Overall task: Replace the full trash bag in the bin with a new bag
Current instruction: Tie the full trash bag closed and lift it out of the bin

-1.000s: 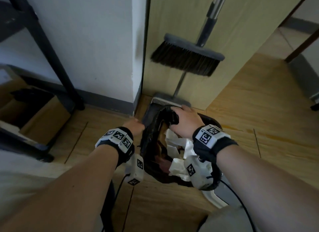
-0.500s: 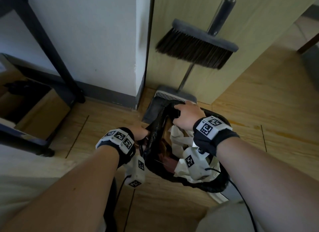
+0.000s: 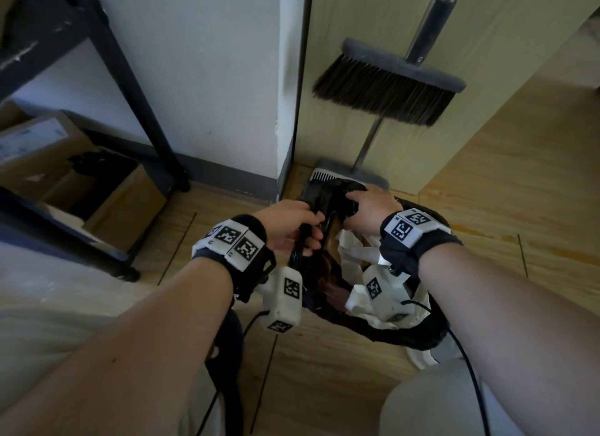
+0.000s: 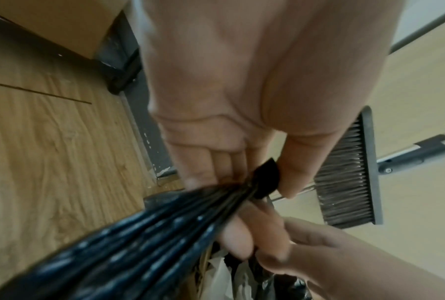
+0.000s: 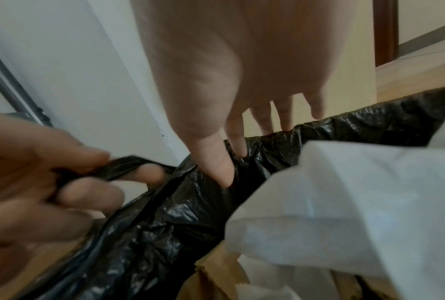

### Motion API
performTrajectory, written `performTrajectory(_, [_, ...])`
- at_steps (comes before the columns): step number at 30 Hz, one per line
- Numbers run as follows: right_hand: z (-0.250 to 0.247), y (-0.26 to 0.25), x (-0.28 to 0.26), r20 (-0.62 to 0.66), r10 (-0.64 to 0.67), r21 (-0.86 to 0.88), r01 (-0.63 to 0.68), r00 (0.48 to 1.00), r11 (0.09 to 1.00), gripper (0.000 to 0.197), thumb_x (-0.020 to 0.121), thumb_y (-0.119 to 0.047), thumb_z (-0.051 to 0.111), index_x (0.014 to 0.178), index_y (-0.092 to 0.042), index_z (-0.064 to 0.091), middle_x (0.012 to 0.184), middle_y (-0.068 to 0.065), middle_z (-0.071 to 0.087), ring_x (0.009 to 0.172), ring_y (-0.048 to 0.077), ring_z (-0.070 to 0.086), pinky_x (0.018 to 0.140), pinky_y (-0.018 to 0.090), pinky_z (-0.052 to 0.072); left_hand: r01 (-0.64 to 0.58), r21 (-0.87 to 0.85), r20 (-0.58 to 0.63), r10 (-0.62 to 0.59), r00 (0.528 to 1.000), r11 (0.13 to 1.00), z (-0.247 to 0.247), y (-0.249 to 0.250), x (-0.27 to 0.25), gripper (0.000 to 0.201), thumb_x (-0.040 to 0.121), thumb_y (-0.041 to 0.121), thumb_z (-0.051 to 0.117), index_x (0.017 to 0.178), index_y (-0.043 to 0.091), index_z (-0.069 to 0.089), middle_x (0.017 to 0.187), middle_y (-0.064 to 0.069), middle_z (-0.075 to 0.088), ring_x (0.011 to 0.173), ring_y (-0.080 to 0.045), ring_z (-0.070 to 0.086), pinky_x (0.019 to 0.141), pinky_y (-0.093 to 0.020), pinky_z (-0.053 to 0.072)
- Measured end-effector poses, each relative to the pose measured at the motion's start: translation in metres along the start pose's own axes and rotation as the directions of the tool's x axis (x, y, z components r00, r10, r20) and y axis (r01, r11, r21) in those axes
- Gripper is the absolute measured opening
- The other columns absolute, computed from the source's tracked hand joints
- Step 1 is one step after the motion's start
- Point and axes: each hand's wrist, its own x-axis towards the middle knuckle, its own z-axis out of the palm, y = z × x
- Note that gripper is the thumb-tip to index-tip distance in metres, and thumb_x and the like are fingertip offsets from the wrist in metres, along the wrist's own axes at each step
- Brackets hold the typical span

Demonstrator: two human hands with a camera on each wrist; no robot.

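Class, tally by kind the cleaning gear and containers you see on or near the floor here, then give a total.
Black trash bag, gripped by left hand and right hand: 1
Bin: 1
Broom: 1
Dustpan: 1
Cardboard boxes: at least 1, others partly hidden
Total: at least 5

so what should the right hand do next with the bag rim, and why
Probably bunch the far rim and draw it toward the left hand. That hand already grips a gathered strand of the black trash bag, while the right hand only pinches the open edge, with white paper still exposed.
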Motion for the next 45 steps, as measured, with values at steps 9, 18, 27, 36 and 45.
performTrajectory(9, [0.002, 0.007, 0.001, 0.002, -0.028, 0.023, 0.028, 1.000, 0.999, 0.062, 0.079, -0.043, 0.059, 0.138, -0.030, 0.045, 0.150, 0.008, 0.028, 0.140, 0.034, 0.022, 0.112, 0.051, 0.028, -0.191, -0.059, -0.223, 0.173, 0.959, 0.980, 0.009, 0.021, 0.031, 0.027, 0.088, -0.012, 0.041, 0.079, 0.007, 0.058, 0.078, -0.006, 0.057, 0.069, -0.012, 0.055, 0.047, -0.018, 0.047])
performTrajectory(18, [0.014, 0.016, 0.025, 0.020, -0.011, -0.067, 0.013, 1.000, 0.998, 0.066, 0.058, -0.049, 0.044, 0.120, -0.031, 0.058, 0.135, 0.005, 0.044, 0.129, 0.032, 0.039, 0.103, 0.052, 0.039, -0.343, -0.005, -0.149, 0.338, 0.929, 0.939, 0.026, 0.036, 0.023, 0.030, 0.088, -0.004, 0.047, 0.108, 0.007, 0.067, 0.084, -0.007, 0.066, 0.069, -0.012, 0.060, 0.052, -0.016, 0.050])
performTrajectory(27, [-0.002, 0.019, -0.001, 0.023, -0.082, 0.029, 0.081, 0.996, 0.996, 0.032, 0.083, -0.032, 0.057, 0.109, -0.016, 0.067, 0.116, 0.008, 0.063, 0.102, 0.027, 0.060, 0.082, 0.033, 0.050, 0.124, 0.553, -0.029, -0.129, 0.991, 0.824, 0.024, 0.022, -0.011, 0.029, 0.095, 0.033, 0.050, 0.095, 0.005, 0.059, 0.059, -0.003, 0.070, 0.044, -0.011, 0.064, 0.048, -0.019, 0.054])
performTrajectory(36, [-0.016, 0.044, -0.038, -0.103, -0.001, 0.242, 0.026, 0.995, 0.970, 0.031, 0.086, -0.021, 0.058, 0.116, -0.020, 0.065, 0.121, 0.004, 0.063, 0.112, 0.024, 0.059, 0.086, 0.025, 0.044, -0.253, -0.025, -0.063, 0.251, 0.966, 0.967, 0.063, 0.055, -0.036, 0.019, 0.097, 0.021, 0.046, 0.088, 0.009, 0.057, 0.057, -0.004, 0.065, 0.050, -0.015, 0.064, 0.050, -0.022, 0.053])
performTrajectory(45, [-0.003, 0.112, -0.077, -0.347, 0.252, 0.473, -0.063, 0.904, 0.879, 0.028, 0.088, -0.014, 0.051, 0.106, -0.017, 0.072, 0.114, 0.009, 0.069, 0.105, 0.029, 0.063, 0.080, 0.026, 0.046, -0.298, 0.753, -0.065, 0.517, 0.854, 0.587, 0.138, 0.037, 0.004, 0.030, 0.087, 0.037, 0.055, 0.085, 0.009, 0.066, 0.084, -0.008, 0.069, 0.080, -0.024, 0.063, 0.075, -0.034, 0.050])
